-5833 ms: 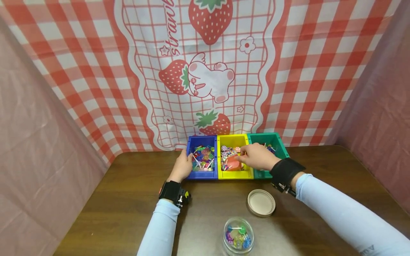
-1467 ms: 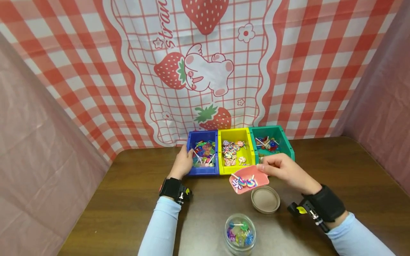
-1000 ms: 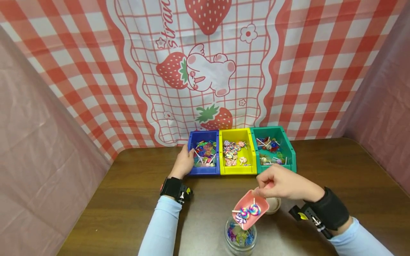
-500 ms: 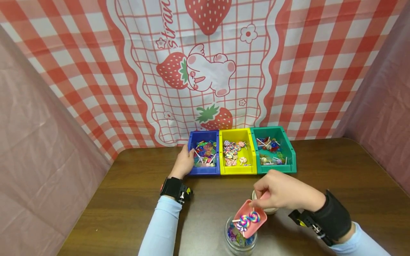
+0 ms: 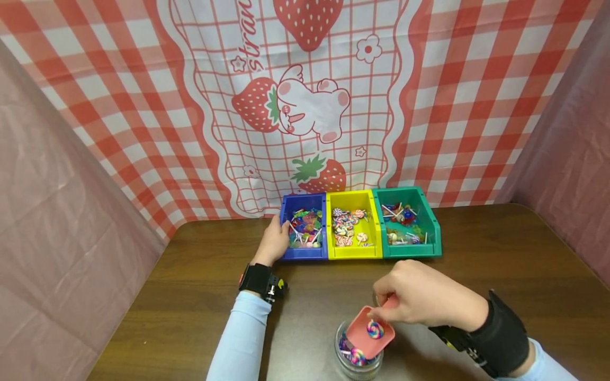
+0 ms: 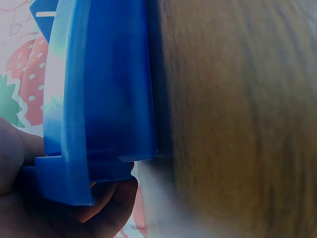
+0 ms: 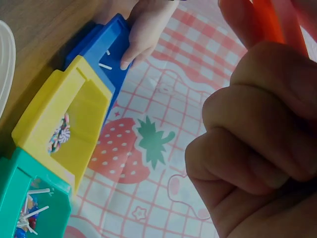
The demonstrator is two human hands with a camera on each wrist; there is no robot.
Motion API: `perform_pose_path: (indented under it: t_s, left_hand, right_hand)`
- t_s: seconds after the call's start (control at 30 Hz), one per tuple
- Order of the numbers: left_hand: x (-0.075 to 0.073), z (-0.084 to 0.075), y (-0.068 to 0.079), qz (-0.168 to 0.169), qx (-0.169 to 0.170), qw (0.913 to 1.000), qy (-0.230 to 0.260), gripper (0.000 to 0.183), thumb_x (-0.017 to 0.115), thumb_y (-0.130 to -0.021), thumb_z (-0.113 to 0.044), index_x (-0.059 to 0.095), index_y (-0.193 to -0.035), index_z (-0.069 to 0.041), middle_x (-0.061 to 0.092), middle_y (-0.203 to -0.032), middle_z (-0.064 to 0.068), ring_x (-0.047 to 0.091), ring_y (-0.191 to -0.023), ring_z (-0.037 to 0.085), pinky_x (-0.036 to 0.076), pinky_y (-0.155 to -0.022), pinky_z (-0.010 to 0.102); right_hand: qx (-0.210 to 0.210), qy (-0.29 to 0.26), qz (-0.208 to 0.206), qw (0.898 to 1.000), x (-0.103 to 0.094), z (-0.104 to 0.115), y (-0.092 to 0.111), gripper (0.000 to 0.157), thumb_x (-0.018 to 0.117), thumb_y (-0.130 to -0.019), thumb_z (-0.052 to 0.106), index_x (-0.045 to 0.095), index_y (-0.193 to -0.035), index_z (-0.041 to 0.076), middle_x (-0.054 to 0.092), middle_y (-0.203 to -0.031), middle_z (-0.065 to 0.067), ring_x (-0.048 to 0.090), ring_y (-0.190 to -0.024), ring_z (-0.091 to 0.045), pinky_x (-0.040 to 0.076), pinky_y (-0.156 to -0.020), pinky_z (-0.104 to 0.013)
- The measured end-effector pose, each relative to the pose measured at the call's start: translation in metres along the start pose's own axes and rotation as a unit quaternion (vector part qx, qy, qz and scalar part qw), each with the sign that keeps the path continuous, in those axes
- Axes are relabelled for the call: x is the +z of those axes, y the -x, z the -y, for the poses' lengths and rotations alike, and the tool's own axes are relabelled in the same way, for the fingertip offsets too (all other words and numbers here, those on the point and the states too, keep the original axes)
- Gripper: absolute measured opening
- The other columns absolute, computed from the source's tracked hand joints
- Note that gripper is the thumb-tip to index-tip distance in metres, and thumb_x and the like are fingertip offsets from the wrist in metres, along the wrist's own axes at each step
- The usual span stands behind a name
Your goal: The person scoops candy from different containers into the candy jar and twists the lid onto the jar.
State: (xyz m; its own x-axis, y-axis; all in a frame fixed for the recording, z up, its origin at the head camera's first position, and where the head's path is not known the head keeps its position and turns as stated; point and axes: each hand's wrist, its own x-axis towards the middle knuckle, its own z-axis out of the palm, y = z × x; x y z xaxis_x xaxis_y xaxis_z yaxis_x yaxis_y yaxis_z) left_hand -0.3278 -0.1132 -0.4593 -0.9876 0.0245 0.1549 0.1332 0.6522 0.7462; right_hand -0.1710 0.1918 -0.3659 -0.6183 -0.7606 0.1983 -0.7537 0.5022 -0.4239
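Observation:
My left hand point(image 5: 272, 243) grips the left wall of the blue bin point(image 5: 304, 254); in the left wrist view its fingers curl round the bin's rim. With my right hand point(image 5: 426, 296) I pinch the handle of a small pink scoop point(image 5: 359, 334), tipped over the mouth of a glass jar point(image 5: 357, 373). One rainbow swirl lollipop point(image 5: 375, 329) lies on the scoop. Another swirl lollipop point(image 5: 357, 356) is at the jar's mouth, below the scoop's lip. The scoop hides part of the jar's contents. In the right wrist view, the scoop's handle point(image 7: 270, 20) shows between finger and thumb.
A yellow bin point(image 5: 355, 253) of swirl lollipops and a green bin point(image 5: 412, 251) of mixed pieces adjoin the blue one. A pale round lid point(image 7: 5, 64) edges into the right wrist view; the right hand mostly hides it in the head view. A checked cloth point(image 5: 457, 132) hangs behind the table.
My right hand has carried the loaded scoop from the yellow bin to the jar and tipped it; lollipops have slid off, leaving one on it. The left hand stays on the blue bin.

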Motion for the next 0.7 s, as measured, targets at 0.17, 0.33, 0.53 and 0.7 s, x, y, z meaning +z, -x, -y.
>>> perform_pose_path:
  t_s: [0.17, 0.33, 0.53, 0.7]
  left_hand:
    - [0.001, 0.001, 0.0, -0.004, 0.002, 1.0, -0.005, 0.032, 0.042, -0.107, -0.017, 0.049, -0.129, 0.005, 0.063, -0.115, 0.024, 0.059, -0.111, 0.037, 0.045, -0.097, 0.053]
    - [0.0, 0.001, -0.001, -0.005, 0.001, 1.0, -0.003, 0.03, 0.041, -0.107, -0.017, 0.05, -0.126, 0.004, 0.063, -0.112, 0.023, 0.06, -0.108, 0.036, 0.045, -0.096, 0.052]
    - [0.0, 0.001, -0.001, -0.003, 0.0, 1.0, 0.0, 0.033, 0.041, -0.107, -0.018, 0.049, -0.129, 0.005, 0.063, -0.114, 0.024, 0.059, -0.11, 0.036, 0.045, -0.097, 0.052]
    - [0.0, 0.001, 0.0, -0.003, 0.002, 1.0, -0.001, 0.031, 0.042, -0.107, -0.017, 0.049, -0.128, 0.005, 0.063, -0.114, 0.024, 0.06, -0.11, 0.036, 0.045, -0.097, 0.052]
  right_hand:
    - [-0.011, 0.016, -0.009, 1.0, 0.0, 0.002, 0.001, 0.038, 0.076, -0.087, 0.043, 0.051, -0.061, 0.032, 0.022, -0.057, 0.025, 0.025, -0.048, 0.007, 0.015, -0.045, -0.018]
    - [-0.004, 0.02, -0.011, 1.0, -0.001, 0.003, 0.001, 0.038, 0.076, -0.087, 0.045, 0.05, -0.062, 0.032, 0.021, -0.057, 0.024, 0.023, -0.048, 0.006, 0.015, -0.045, -0.019]
    - [0.016, 0.022, -0.014, 1.0, -0.006, 0.002, 0.003, 0.038, 0.074, -0.088, 0.048, 0.051, -0.063, 0.032, 0.021, -0.057, 0.023, 0.023, -0.047, 0.005, 0.015, -0.045, -0.019]
    - [0.04, 0.031, -0.027, 0.998, -0.012, 0.0, 0.006, 0.039, 0.077, -0.085, 0.047, 0.05, -0.062, 0.031, 0.022, -0.056, 0.023, 0.023, -0.046, 0.004, 0.017, -0.045, -0.019]
